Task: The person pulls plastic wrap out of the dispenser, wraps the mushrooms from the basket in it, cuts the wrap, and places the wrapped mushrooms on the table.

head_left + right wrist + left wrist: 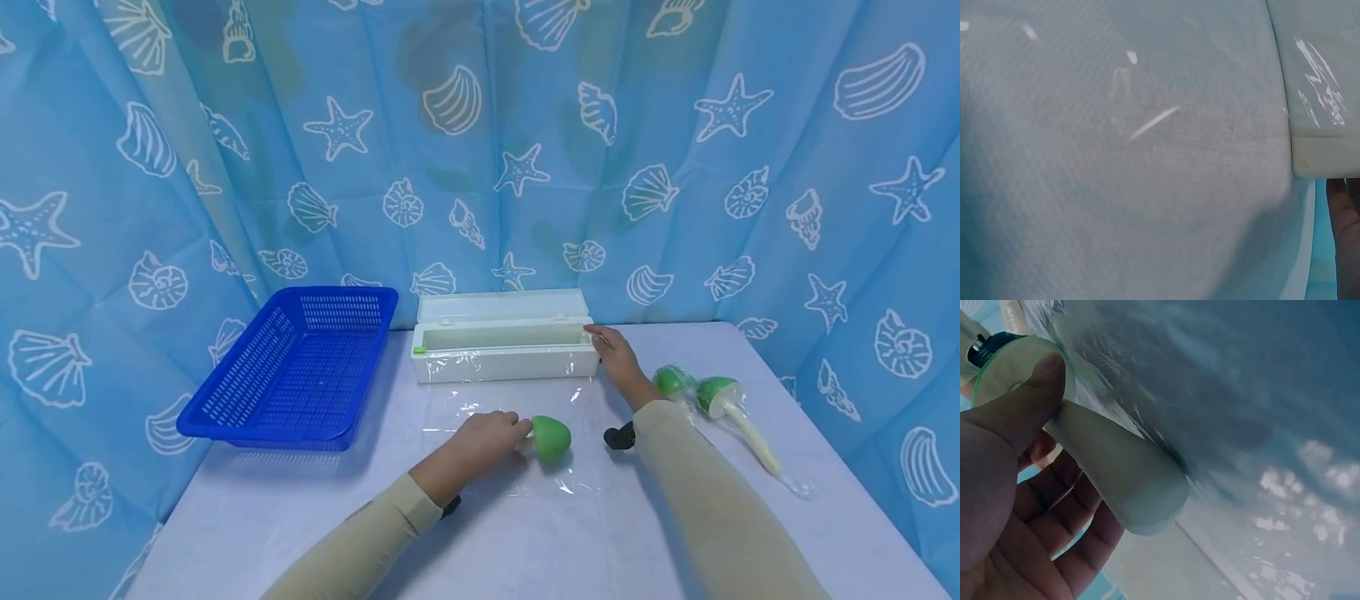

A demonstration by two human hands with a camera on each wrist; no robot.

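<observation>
My left hand [487, 446] pinches the pale stem of a toy mushroom [552, 440] with a green cap, thumb near the cap's underside. In the left wrist view the mushroom's stem [1125, 472] widens toward its free end. Beneath it, clear plastic film [577, 475] lies spread over the table. The film reaches back to a white cling film box [506, 365] with its lid raised and a green piece at its left end. At the box's right end, my right hand [621, 362] grips the edge; the right wrist view shows only some fingers [1341, 215] against it.
On the left stands a blue plastic basket [300, 437] with slotted walls. Two more green-capped mushrooms, one cap [672, 381] and one with a long stem [753, 435], lie film-wrapped on the right. A blue shell-patterned curtain [480, 167] hangs behind the white table [285, 517].
</observation>
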